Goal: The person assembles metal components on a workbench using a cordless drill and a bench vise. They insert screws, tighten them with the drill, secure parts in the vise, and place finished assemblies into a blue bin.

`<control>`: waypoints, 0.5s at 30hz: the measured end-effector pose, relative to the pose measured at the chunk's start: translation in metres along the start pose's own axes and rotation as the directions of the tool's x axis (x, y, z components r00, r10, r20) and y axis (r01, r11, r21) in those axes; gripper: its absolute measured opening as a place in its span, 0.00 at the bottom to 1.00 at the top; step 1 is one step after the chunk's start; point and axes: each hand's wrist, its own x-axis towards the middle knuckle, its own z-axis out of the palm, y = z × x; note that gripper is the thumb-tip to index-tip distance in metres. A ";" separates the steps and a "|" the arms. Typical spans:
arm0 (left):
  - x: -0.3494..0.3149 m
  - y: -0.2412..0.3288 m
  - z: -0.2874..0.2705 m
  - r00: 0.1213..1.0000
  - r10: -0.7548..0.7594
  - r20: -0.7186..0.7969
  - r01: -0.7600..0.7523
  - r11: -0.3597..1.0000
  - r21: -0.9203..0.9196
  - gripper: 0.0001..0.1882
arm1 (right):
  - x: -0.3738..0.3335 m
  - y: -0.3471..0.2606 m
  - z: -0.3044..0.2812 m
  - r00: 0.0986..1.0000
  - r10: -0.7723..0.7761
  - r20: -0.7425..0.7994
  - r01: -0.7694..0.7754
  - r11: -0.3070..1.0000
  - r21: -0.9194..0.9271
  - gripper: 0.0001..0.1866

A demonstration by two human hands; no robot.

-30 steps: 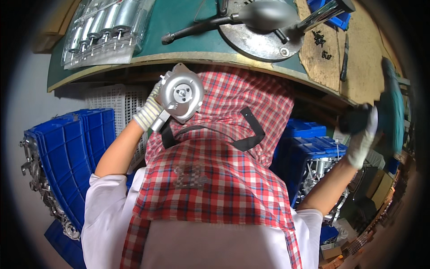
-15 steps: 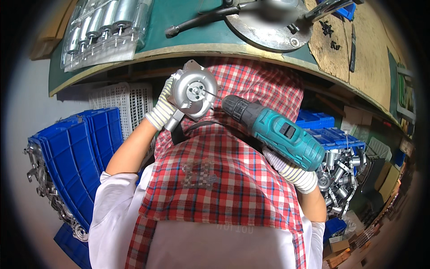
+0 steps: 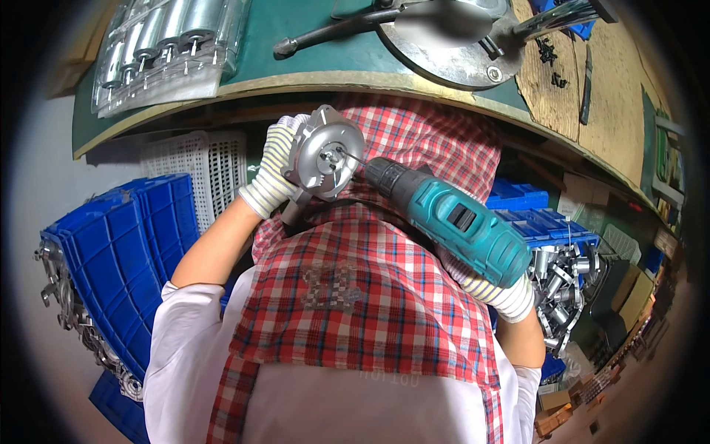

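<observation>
My left hand point(image 3: 272, 172), in a striped glove, is closed around the edge of a round silver metal housing point(image 3: 319, 144), held in front of my lap with its open face turned to the right. Small dark screws sit around the hub at its centre. My right hand point(image 3: 477, 285), gloved too, grips a teal and black cordless drill point(image 3: 462, 226) from beneath; the drill body hides most of the fingers. The drill's long thin bit points up and left, its tip at the hub screws inside the housing.
A green-topped workbench point(image 3: 296, 74) curves ahead, bearing a tray of silver cylinders point(image 3: 159, 44), a round metal fixture point(image 3: 444, 63) with a lever, and a wooden board point(image 3: 614, 96) with small black screws. Blue crates point(image 3: 126, 259) and a white basket point(image 3: 214, 174) stand left; metal parts point(image 3: 558, 288) fill a crate right.
My left hand has turned the housing, so its face tilts further to the right. The drill has shifted slightly, with its bit still at the hub.
</observation>
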 end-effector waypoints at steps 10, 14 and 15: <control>-0.002 0.000 0.008 0.995 0.037 -0.098 -0.045 0.995 -0.084 0.25 | -0.008 0.005 0.004 0.975 0.197 0.103 -0.206 0.976 0.076 0.16; -0.001 0.000 0.007 0.995 0.037 -0.097 -0.040 0.999 -0.027 0.23 | -0.004 0.001 0.008 0.996 0.068 0.052 -0.064 0.995 -0.073 0.16; -0.001 0.001 0.007 0.996 0.022 -0.087 -0.025 0.999 -0.031 0.22 | -0.004 0.000 0.009 0.997 0.063 0.041 -0.060 0.995 -0.078 0.16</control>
